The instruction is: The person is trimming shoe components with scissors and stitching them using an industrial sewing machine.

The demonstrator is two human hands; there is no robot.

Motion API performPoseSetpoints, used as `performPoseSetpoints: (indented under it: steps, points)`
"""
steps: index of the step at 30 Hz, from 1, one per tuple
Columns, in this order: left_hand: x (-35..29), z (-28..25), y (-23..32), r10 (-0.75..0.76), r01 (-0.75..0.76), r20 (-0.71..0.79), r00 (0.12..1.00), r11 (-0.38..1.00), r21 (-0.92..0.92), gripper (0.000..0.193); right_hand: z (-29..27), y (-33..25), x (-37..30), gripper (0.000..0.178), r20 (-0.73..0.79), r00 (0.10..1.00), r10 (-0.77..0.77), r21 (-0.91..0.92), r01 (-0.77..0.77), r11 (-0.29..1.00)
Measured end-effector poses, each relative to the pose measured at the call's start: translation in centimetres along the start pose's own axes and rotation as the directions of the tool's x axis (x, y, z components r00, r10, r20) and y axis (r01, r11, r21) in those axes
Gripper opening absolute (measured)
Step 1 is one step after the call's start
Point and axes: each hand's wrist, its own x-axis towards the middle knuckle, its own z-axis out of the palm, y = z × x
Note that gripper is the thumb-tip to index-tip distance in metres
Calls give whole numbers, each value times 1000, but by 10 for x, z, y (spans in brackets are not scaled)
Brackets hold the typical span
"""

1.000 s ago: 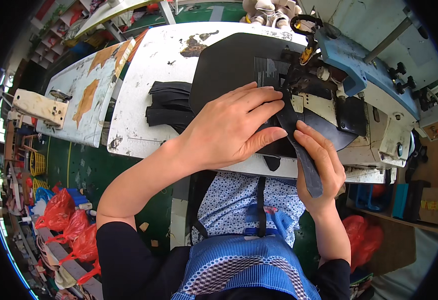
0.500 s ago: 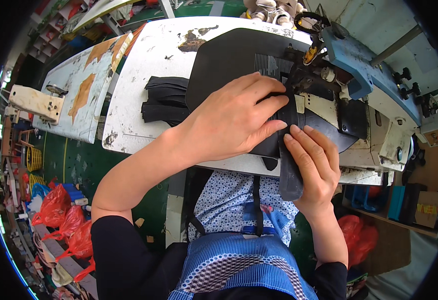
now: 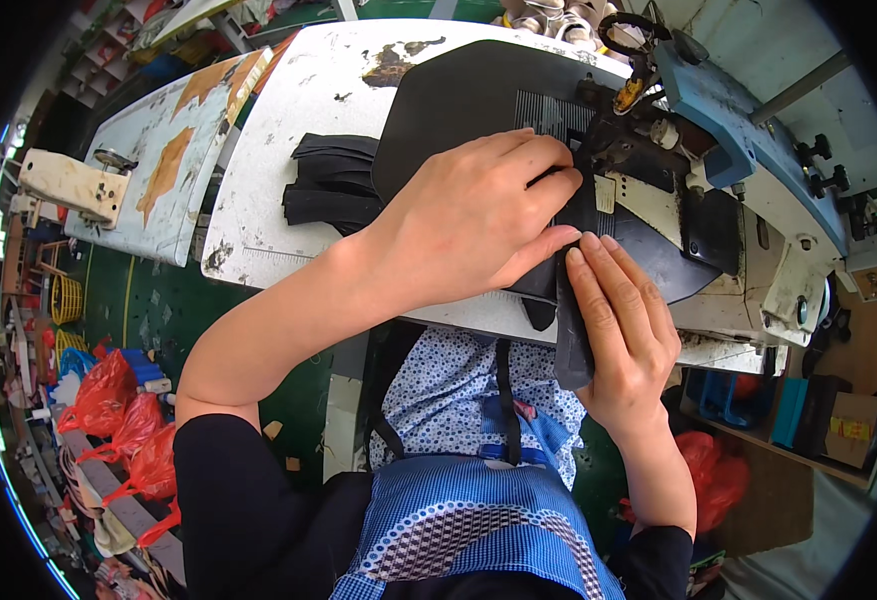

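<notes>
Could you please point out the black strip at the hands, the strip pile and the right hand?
Black strip (image 3: 572, 342): head view, its near end.
Strip pile (image 3: 334, 178): head view, around its middle.
Right hand (image 3: 628, 340): head view, its back.

Your black strip (image 3: 572, 350) looks leathery and smooth with a dull sheen; the black plate (image 3: 448, 100) is matt. Your bench (image 3: 268, 130) wears white paint chipped to rough patches, and the blue machine arm (image 3: 706, 110) looks like painted metal. Your apron (image 3: 438, 485) is cloth, the red bags (image 3: 103, 395) thin, glossy plastic.
</notes>
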Motion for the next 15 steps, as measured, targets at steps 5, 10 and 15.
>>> performPoseSetpoints:
  steps: [5, 10, 15]
  points:
    - [0, -2, -4, -5, 5, 11, 1000, 1000, -10, 38, 2, 0, 2, 52, -10, 1000, -5, -1, 5, 1000]
    - [2, -4, -8, 7, -7, 65, 998, 1000, -1, 42, -2, 0, -2, 50, 57, 998, 2, 22, -3, 1000]
    - [0, -4, -10, 11, -11, 50, 999, 1000, 1, 45, -5, -6, -5, 51, 71, 997, 8, 41, -11, 999]
